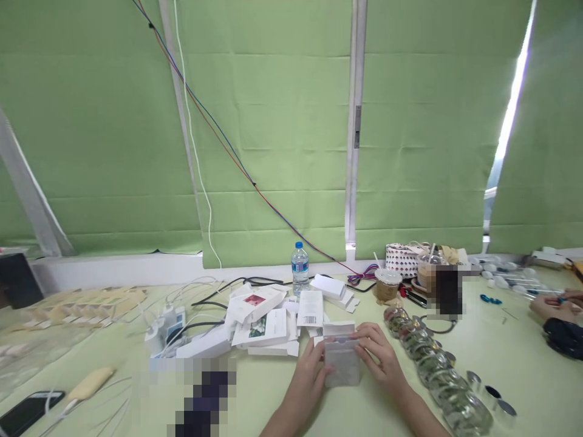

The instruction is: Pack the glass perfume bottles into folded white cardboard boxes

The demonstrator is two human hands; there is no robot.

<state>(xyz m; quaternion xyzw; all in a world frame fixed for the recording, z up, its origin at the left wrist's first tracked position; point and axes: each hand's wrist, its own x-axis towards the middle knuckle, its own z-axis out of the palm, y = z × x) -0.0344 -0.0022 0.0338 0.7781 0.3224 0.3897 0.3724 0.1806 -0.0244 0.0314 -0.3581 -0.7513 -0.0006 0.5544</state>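
Note:
A small flat white box point(342, 368) is between my two hands at the front middle of the table, its top flap raised. My left hand point(310, 375) grips its left side, thumb across the near face. At the upper right edge, by the flap, my right hand point(377, 355) has its fingers closed on the box. Whatever lies inside the box is hidden. Just beyond my hands lies a loose pile of white cartons point(268, 328), some printed with flowers. To the right runs a slanting row of clear round containers point(428, 358) with greenish contents.
A water bottle point(299, 270) stands behind the cartons, and an iced drink cup point(387, 285) to its right. Left are a power strip point(204, 343) with cables, a yellow power bank point(91, 383) and a phone point(30, 409). Another person's hand point(553, 308) is at far right.

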